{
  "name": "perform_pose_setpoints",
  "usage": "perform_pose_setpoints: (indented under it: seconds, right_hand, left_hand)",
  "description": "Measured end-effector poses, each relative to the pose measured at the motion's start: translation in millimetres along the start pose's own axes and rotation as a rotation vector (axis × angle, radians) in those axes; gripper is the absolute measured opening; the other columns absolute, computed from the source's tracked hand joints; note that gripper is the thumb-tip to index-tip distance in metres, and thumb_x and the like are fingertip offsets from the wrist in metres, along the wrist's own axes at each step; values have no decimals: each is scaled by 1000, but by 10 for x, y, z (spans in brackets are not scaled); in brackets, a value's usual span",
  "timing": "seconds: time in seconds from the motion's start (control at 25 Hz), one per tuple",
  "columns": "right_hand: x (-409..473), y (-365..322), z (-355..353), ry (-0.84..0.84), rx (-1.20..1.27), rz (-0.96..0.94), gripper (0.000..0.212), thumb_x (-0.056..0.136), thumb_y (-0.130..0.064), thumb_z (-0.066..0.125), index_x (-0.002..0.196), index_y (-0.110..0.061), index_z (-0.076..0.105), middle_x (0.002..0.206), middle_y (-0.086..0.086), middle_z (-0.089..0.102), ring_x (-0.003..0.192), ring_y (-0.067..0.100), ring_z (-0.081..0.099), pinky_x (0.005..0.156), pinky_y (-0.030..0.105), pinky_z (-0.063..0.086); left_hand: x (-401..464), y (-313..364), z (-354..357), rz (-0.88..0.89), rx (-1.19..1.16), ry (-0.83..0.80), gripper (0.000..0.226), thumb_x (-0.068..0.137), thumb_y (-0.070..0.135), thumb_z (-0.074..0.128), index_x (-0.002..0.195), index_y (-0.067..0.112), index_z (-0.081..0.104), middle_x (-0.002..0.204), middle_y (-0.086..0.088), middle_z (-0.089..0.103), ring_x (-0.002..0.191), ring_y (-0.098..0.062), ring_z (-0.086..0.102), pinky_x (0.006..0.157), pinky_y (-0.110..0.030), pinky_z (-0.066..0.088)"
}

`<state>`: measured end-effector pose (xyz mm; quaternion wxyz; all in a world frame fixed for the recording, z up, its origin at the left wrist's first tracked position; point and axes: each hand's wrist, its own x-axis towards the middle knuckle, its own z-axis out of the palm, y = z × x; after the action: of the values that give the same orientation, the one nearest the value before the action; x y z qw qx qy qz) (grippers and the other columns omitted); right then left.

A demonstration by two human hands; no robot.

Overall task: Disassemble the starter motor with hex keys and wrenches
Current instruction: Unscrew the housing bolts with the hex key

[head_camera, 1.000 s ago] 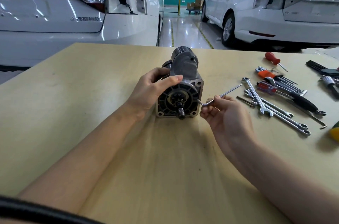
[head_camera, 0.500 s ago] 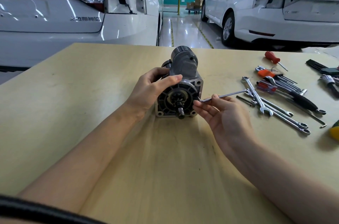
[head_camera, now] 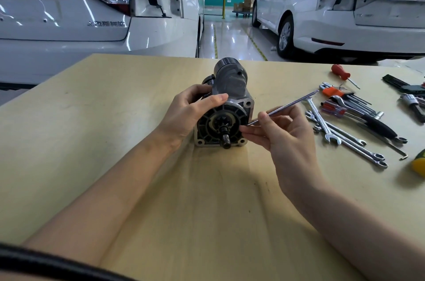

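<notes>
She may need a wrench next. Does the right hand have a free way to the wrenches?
Probably yes: the wrenches lie uncovered just beside the right hand, but it holds a hex key.

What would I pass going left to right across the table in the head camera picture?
Left hand → starter motor → right hand holding a hex key → combination wrenches → black-handled tool → yellow object at the edge.
</notes>
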<state>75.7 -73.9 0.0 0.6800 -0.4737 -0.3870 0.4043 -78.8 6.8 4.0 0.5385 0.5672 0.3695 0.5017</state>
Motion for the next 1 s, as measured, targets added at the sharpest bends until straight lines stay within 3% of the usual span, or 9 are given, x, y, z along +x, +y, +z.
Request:
perform_pose_setpoints:
  seconds: [0.16,0.28,0.4,0.48,0.56,0.68,0.8,1.0]
  right_hand:
    - [29,-6,-9,-48,-139,-140,14,93,-4,59,86,-12,51,71,2,59,65,22,72,66,34,60]
    - [72,3,-1,-99,-343,-347,23,91,-4,61,96,-27,60,69,-4,61,63,16,70,64,35,59]
    - [129,78,6,-138,-615,-641,38,91,-5,60,126,-21,62,75,-2,57,64,21,64,62,29,53]
    - [159,106,-4,-180,-760,-827,38,90,-5,61,126,-14,63,77,0,54,62,18,54,58,24,45]
    - [183,121,-23,-240,-839,-933,35,88,0,63,120,-13,68,80,-1,55,62,15,49,54,26,41]
    - [195,133,-31,-341,-967,-1023,34,85,3,63,113,-13,72,81,5,54,61,17,46,49,30,43]
    - [189,137,-16,-405,-1055,-1049,35,82,6,62,111,-10,73,81,10,53,66,16,42,46,35,46]
    - [120,89,12,-399,-990,-954,25,88,5,59,107,-6,72,88,8,56,70,16,47,59,28,43]
  left_hand:
    - [-1,4,-3,5,15,1,38,68,30,73,101,12,68,95,-3,73,87,-17,70,78,-25,54]
    - [-6,15,-18,14,34,-12,37,73,37,69,101,13,68,96,-3,72,89,-16,69,80,-27,53]
    - [-4,5,-33,-23,30,-21,45,89,54,44,95,19,73,102,-1,72,106,-19,64,98,-41,47]
    - [10,4,-51,-75,-46,-9,57,97,56,29,93,19,72,106,-1,71,113,-22,61,107,-48,40]
    - [23,25,-92,-127,-135,-29,67,99,57,20,102,14,71,114,-5,70,116,-24,60,106,-45,40]
    - [31,70,-154,-189,-248,-47,74,97,60,18,103,7,71,114,-12,70,114,-27,59,99,-41,41]
    - [37,78,-180,-200,-246,-64,76,97,60,17,105,6,70,119,-12,69,121,-27,57,104,-42,39]
    - [30,84,-168,-179,-221,-52,71,98,58,21,94,10,74,105,-7,72,102,-21,62,92,-40,44]
